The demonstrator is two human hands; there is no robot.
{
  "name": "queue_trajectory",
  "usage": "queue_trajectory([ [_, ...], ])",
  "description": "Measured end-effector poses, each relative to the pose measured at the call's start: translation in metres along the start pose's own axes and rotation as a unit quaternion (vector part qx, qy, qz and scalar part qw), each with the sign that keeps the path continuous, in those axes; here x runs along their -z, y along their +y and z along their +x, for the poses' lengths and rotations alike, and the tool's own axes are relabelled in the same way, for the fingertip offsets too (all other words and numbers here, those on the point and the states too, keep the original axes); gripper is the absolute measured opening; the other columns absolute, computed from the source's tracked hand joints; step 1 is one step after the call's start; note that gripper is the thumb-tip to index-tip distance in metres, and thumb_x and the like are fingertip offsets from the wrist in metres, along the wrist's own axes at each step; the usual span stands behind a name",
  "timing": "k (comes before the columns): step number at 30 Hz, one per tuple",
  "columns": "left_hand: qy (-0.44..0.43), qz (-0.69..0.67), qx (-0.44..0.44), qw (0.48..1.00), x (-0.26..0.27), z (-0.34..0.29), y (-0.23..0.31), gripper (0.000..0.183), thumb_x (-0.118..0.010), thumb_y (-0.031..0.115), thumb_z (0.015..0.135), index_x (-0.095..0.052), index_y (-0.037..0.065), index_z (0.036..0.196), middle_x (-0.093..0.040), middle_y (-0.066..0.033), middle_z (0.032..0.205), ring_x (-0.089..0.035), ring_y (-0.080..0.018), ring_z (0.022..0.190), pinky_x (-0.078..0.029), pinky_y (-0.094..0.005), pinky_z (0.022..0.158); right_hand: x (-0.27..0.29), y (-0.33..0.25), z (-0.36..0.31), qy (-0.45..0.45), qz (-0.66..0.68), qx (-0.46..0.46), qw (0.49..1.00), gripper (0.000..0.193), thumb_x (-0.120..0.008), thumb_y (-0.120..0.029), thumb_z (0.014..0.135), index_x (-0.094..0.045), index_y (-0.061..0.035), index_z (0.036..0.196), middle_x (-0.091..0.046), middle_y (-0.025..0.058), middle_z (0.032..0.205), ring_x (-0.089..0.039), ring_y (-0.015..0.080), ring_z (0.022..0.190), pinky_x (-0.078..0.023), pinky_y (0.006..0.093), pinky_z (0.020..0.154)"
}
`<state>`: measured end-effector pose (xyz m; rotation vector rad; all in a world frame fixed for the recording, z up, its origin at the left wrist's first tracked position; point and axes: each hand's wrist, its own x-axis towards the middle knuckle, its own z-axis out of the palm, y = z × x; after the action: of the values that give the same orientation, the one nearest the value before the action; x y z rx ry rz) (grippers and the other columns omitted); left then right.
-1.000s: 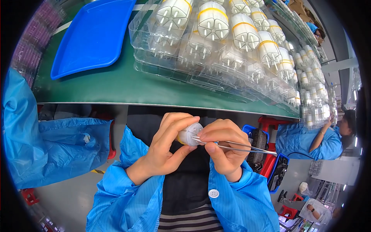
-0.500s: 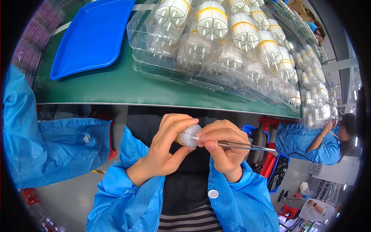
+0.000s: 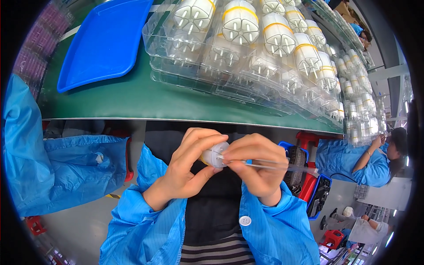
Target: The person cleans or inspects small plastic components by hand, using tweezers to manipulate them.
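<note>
In front of my lap, my left hand [image 3: 183, 170] is wrapped round a white cylinder [image 3: 211, 157], its thumb below and its fingers over the top. The cylinder lies tilted with its end face turned to the right, and a bit of yellow band shows near my palm. My right hand [image 3: 260, 165] is closed on metal tweezers [image 3: 293, 168], whose long end sticks out to the right, smeared by motion. Its fingertips are at the cylinder's end face, by a short white pin [image 3: 220, 157]. Those fingers hide the other tip of the tweezers.
Clear plastic trays [image 3: 176, 73] holding several white cylinders with yellow bands and white pins stand on the green table [image 3: 110, 101]. A blue tray [image 3: 104, 44] lies to their left. Co-workers in blue sit at left and right. Blue bins [image 3: 321, 194] stand low at right.
The outer end of the tweezers has shifted slightly and is now blurred. My right fingers have turned a little at the cylinder's end. My left hand keeps its hold.
</note>
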<state>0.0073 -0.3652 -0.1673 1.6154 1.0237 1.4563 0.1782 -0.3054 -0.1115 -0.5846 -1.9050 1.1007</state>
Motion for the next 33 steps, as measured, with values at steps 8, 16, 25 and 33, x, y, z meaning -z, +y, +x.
queue_trajectory([
  [8,-0.037,-0.172,0.055,0.983,0.0008,-0.0015,0.0008,0.055,-0.073,0.01,0.079,-0.053,-0.004,0.128,-0.055,-0.0183,0.121,-0.055,-0.0316,0.112,-0.044,-0.0381,0.095,0.0035,0.0015,-0.0043,0.051,0.05,0.009,0.997,0.015,-0.072,-0.001,0.075,-0.07,0.0035,0.09,-0.068,0.0168,0.088,-0.066,0.0255,0.08,-0.053,0.0315,0.07],
  [16,-0.059,-0.132,0.032,0.989,0.0029,-0.0001,0.0015,0.057,-0.074,0.009,0.077,-0.053,-0.004,0.128,-0.056,-0.019,0.12,-0.056,-0.0332,0.111,-0.045,-0.0398,0.094,0.0062,-0.0012,-0.0037,0.025,0.042,0.001,0.999,0.013,-0.072,0.002,0.074,-0.07,0.0017,0.087,-0.069,0.0147,0.085,-0.067,0.0247,0.076,-0.053,0.03,0.066],
  [25,-0.046,-0.102,0.022,0.993,0.002,-0.0005,0.0016,0.056,-0.075,0.009,0.075,-0.055,-0.004,0.125,-0.057,-0.0193,0.118,-0.057,-0.0334,0.106,-0.045,-0.0397,0.091,0.0053,0.0014,-0.001,0.009,0.019,0.035,0.999,0.014,-0.071,0.004,0.072,-0.07,0.0016,0.086,-0.069,0.014,0.084,-0.068,0.0239,0.075,-0.054,0.0302,0.065],
  [33,-0.036,-0.072,-0.001,0.997,0.0018,-0.0013,0.0016,0.055,-0.075,0.007,0.072,-0.057,-0.005,0.123,-0.058,-0.0197,0.116,-0.056,-0.0342,0.103,-0.045,-0.041,0.088,0.0034,0.0024,-0.0033,0.025,0.037,0.007,0.999,0.013,-0.07,0.005,0.073,-0.07,0.0023,0.086,-0.069,0.0143,0.083,-0.068,0.0234,0.074,-0.054,0.029,0.065],
])
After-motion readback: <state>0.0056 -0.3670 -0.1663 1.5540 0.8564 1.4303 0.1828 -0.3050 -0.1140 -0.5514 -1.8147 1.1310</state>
